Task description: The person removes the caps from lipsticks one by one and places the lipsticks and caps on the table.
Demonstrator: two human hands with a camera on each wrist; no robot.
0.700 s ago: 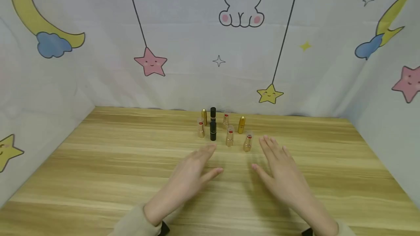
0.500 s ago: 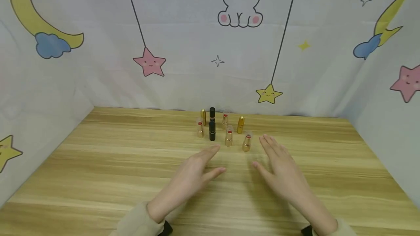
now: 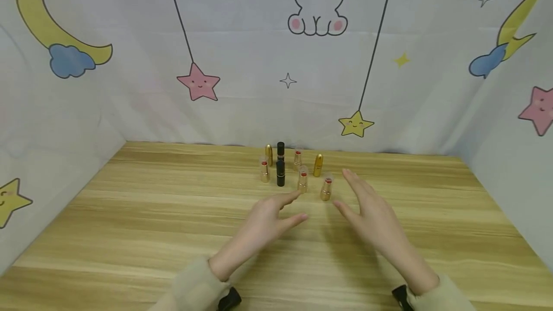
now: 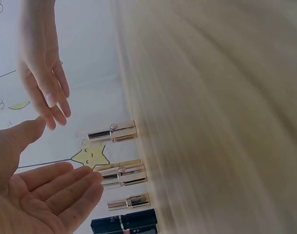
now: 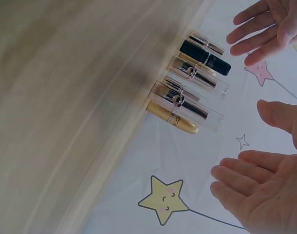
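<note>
Several lipsticks stand upright in a loose group on the table. Nearest my right hand (image 3: 373, 215) is a clear-capped lipstick with a gold base (image 3: 326, 189). Another clear-capped lipstick (image 3: 303, 180) stands just beyond the fingertips of my left hand (image 3: 263, 222). A black lipstick (image 3: 281, 174) has a second black one (image 3: 281, 150) behind it. Bullet-shaped gold lipsticks (image 3: 318, 164) flank the group, with further clear-capped ones (image 3: 265, 171) among them. Both hands hover above the table, holding nothing, fingers extended and palms turned toward each other. The right wrist view shows the left hand (image 5: 272, 29) apart from the lipsticks.
A wood-grain table (image 3: 151, 196) reaches back to a white curtain (image 3: 242, 114) printed with stars, moons and a rabbit. White cloth also closes off the left and right sides. Black wrist straps (image 3: 229, 298) show at the cuffs.
My left hand has moved right and slightly forward, closer to the right hand. The right hand has shifted slightly, its fingers now reaching a little farther forward. The lipsticks stay in place.
</note>
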